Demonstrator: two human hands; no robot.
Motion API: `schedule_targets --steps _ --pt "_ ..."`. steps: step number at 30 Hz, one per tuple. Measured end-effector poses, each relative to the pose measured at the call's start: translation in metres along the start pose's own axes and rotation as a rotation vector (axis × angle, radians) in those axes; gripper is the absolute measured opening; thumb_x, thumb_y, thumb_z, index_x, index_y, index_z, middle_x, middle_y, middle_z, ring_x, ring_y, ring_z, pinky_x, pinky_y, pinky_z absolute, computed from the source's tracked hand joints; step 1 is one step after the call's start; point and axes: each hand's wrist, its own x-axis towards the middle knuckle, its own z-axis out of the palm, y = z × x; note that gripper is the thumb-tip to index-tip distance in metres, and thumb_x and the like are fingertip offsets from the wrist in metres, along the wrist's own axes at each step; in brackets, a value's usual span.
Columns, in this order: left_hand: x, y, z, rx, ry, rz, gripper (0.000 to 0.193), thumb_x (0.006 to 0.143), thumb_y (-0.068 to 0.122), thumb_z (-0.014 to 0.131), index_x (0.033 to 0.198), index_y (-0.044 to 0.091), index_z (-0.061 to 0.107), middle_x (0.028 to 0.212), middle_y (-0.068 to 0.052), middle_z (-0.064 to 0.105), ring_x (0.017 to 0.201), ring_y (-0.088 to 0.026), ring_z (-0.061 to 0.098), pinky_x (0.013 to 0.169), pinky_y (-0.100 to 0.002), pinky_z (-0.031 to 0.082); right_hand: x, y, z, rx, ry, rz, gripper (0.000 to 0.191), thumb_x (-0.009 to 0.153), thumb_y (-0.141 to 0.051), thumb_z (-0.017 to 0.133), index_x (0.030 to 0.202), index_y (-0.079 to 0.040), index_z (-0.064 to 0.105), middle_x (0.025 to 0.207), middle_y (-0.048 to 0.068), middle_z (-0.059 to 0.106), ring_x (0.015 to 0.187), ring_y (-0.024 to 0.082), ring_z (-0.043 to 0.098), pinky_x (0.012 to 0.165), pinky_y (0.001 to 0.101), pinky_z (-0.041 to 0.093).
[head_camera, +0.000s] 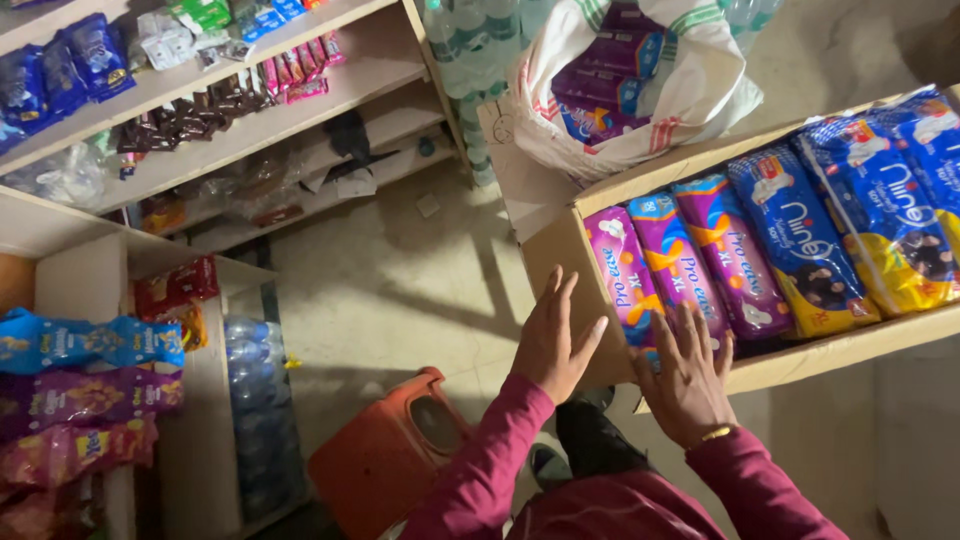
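**A:** Where are the hands just now?

**B:** Both are at the near left corner of the cardboard box. The left hand lies flat against the box's short end wall, fingers spread, closed on nothing. The right hand rests over the near rim, fingers splayed, touching the bottom end of the pink and purple packs that stand in a row inside. Neither grip has hold of anything; both are open palms.

**A:** And the box itself?

**B:** It sits raised above the floor; what carries it is hidden. Blue packs fill its right part, and a white sack of similar packs stands just behind its far left corner.

**A:** Which step would you call it?

**B:** I'd judge it steadying or squaring the box, or settling the row. A next move would call for curling the fingers round a wall or one pack; flat palms can only push.
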Motion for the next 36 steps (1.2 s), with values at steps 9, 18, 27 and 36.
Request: schedule_targets --steps 9,18,27,36 --pt "0.073 -0.03 0.0 0.102 -0.085 0.036 0.064 0.098 0.025 0.07 0.149 0.001 0.04 0.156 -0.03 0.043 0.139 -0.045 0.049 0.115 -0.047 0.044 0.104 -0.008 0.012 0.125 0.014 0.04 0.071 0.097 -0.047 0.056 0.155 -0.01 0.039 0.163 0.028 0.027 0.152 0.048 0.022 0.116 0.0686 0.019" --pt "0.129 -0.055 0.014 0.069 -0.072 0.168 0.056 0.095 0.015 0.071 0.143 0.003 0.046 0.147 -0.025 0.054 0.136 -0.045 0.054 0.115 -0.047 0.046 0.161 -0.02 0.015 0.189 0.073 0.01 0.066 0.099 -0.038 0.059 0.154 -0.008 0.041 0.164 0.028 0.028 0.152 0.049 0.024 0.116 0.0684 0.022" --pt "0.186 -0.101 0.013 -0.06 -0.318 0.098 0.065 0.086 0.019 0.076 0.143 0.002 0.048 0.139 -0.023 0.059 0.126 -0.044 0.058 0.106 -0.047 0.049 0.226 -0.044 0.034 0.108 0.182 0.264 0.069 0.097 -0.037 0.065 0.155 -0.007 0.044 0.159 0.036 0.02 0.152 0.061 0.016 0.12 0.0727 0.017" --pt "0.256 -0.166 -0.017 -0.101 -0.739 0.318 0.051 0.083 0.022 0.074 0.126 0.0 0.056 0.12 -0.021 0.064 0.115 -0.04 0.062 0.1 -0.047 0.052 0.303 -0.086 0.053 -0.1 0.27 0.354 0.059 0.088 -0.032 0.075 0.141 -0.01 0.063 0.168 0.03 0.026 0.156 0.055 0.016 0.12 0.0734 0.018"
